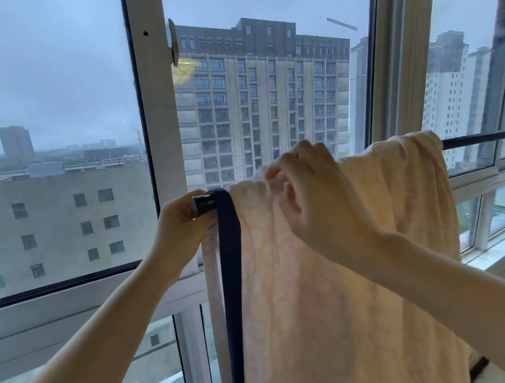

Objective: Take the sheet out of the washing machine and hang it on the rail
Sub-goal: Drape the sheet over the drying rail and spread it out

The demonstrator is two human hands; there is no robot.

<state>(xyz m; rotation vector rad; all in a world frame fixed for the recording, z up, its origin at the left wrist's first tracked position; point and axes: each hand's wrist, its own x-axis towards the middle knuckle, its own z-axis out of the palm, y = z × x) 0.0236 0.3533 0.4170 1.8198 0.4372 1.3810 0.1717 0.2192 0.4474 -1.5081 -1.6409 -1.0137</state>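
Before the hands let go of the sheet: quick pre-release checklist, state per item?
1. Sheet draped over the rail: ok, fabric hangs down the near side.
2. Left hand steadying the rail's end cap: ok, fingers wrap it.
3. Right hand on the sheet's top fold: ok, pinching fabric at the rail.
4. Sheet spread out along the rail: not ok, bunched near the left end, bare rail to the right.
5. Blue strap clear of the sheet: not ok, it lies over the sheet's left edge.
6. Length balanced front and back: cannot tell, far side hidden.
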